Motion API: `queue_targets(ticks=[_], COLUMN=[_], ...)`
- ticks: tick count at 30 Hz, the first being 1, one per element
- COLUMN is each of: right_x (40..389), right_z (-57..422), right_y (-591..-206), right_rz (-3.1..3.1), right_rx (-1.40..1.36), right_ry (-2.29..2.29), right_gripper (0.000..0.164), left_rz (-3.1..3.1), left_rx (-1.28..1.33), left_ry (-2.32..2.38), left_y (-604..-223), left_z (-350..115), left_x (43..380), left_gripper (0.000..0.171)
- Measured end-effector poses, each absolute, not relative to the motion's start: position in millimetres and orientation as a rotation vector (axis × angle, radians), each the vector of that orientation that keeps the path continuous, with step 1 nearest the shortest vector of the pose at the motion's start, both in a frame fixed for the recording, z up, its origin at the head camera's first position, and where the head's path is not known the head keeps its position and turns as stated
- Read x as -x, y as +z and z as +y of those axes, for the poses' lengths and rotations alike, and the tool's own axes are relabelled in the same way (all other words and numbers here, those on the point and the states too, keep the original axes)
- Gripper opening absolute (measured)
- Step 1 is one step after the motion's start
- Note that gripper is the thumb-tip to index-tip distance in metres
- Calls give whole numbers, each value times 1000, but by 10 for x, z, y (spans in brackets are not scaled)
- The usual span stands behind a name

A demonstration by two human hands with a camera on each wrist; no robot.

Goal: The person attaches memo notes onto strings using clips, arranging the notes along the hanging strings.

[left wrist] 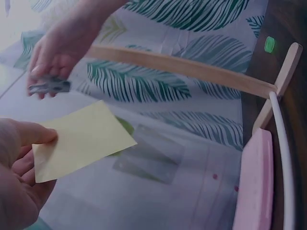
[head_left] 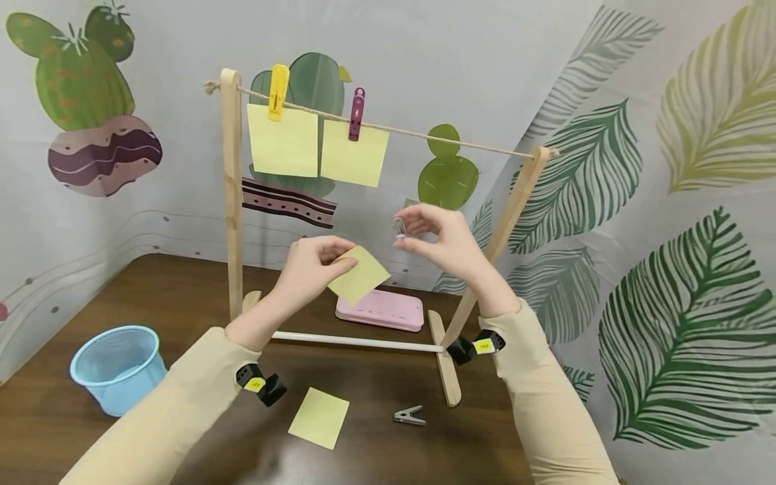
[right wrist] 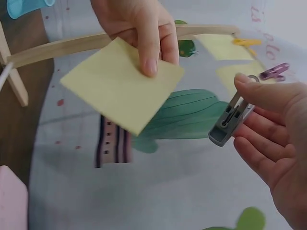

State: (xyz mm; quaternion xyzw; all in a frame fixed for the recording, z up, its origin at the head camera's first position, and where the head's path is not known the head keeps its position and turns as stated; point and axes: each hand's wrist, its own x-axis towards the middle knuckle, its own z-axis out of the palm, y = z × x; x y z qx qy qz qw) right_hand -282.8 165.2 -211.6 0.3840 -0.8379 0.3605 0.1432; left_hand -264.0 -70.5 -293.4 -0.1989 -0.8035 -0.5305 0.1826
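My left hand (head_left: 312,266) pinches a yellow sticky note (head_left: 359,275) by one corner, held up in front of the wooden rack (head_left: 232,195); the note (right wrist: 120,86) shows large in the right wrist view, and again as the note (left wrist: 79,140) in the left wrist view. My right hand (head_left: 439,236) pinches a grey clothespin (head_left: 399,228) just right of the note; the clothespin (right wrist: 231,120) has its jaws toward the note. On the string (head_left: 448,139) hang two yellow notes (head_left: 282,140), under a yellow clip (head_left: 278,91) and a purple clip (head_left: 356,113).
A pink flat case (head_left: 380,310) lies on the brown table behind the rack's white crossbar (head_left: 358,341). Another yellow note (head_left: 318,417) and a grey clothespin (head_left: 409,415) lie near the front. A blue mesh basket (head_left: 116,367) stands at left. Patterned backdrops close the back and right.
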Motion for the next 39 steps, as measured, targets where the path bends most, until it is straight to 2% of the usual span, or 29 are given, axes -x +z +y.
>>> queue_targets(ticks=[12,25,39], right_x=[2805,2792,2895], right_z=[1608,1501,1438], right_y=[-1530,-980,-807], right_rz=[-2239,-1959,-1951], right_rx=[-1029,-886,-687], right_ry=[1170,1611,1688], right_gripper=[33,15,12], left_rz=[-2056,-1968,-1764], left_rx=[661,702,596], left_ry=[-1545,-1630,-1794], left_y=[-2455,-2012,-1829], left_z=[-393,-191,-111], left_x=[2705,2766,2873], left_gripper=[19,23,28])
